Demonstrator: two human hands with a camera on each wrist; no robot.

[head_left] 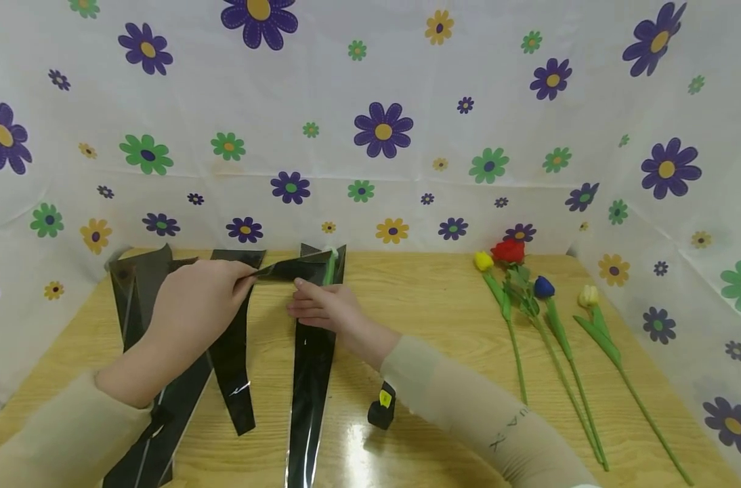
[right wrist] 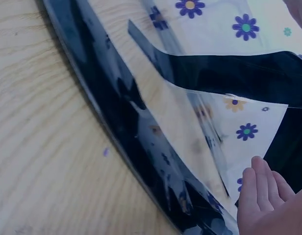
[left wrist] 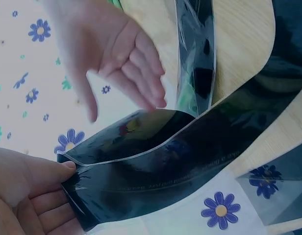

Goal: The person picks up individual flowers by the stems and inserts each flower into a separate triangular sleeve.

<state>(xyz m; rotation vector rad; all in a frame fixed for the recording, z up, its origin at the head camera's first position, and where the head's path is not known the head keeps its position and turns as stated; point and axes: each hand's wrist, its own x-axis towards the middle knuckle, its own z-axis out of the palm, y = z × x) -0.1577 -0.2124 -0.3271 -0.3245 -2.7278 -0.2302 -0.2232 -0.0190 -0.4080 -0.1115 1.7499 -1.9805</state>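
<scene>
Black sleeve [left wrist: 141,193]: upper end raised above the wooden table [head_left: 431,318], near its far edge; mouth gaping.
Room: wood surface spreads from the flat sleeve [head_left: 312,379] to the yellow tulip [head_left: 483,261].
Print: small line along the black sleeve, too faint to read surely.
Axis: lengthwise, narrow end toward the person.
Left hand [head_left: 202,295]: thumb and fingers pinch the rim's corner.
Right hand [head_left: 330,308]: fingers straight, gripping nothing; rim contact unclear.

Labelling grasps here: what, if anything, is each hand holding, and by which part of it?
Left hand holds a glossy black strip; the grip is at one end. Right hand is open and holds nothing.
</scene>
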